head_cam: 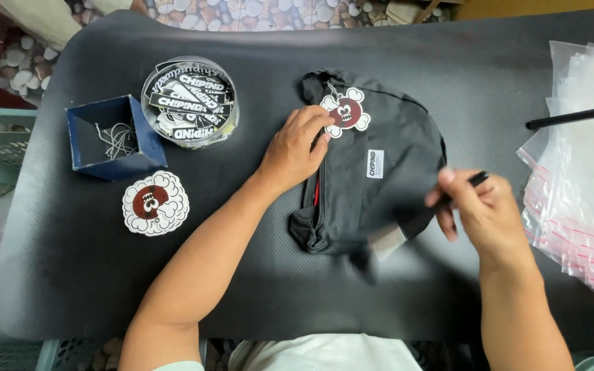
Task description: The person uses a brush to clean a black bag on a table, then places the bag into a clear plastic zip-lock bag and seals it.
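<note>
Black fabric dominates the head view: a small black pouch bag (379,172) lies in the middle of a dark mat (104,275). The left hand (295,148) rests on the bag's upper left, fingers curled around a white-and-maroon cartoon hang tag (345,112) near the zipper. The right hand (482,209), blurred, pinches a thin black strap end (477,179) just off the bag's right edge. Left of the bag stand a round clear tub of black-and-white labels (190,102) and a blue square box (111,137) holding ball chains; a stack of cloud-shaped tags (155,203) lies below them. Clear zip bags (579,192) pile at the right, a black rod (575,115) across them.
</note>
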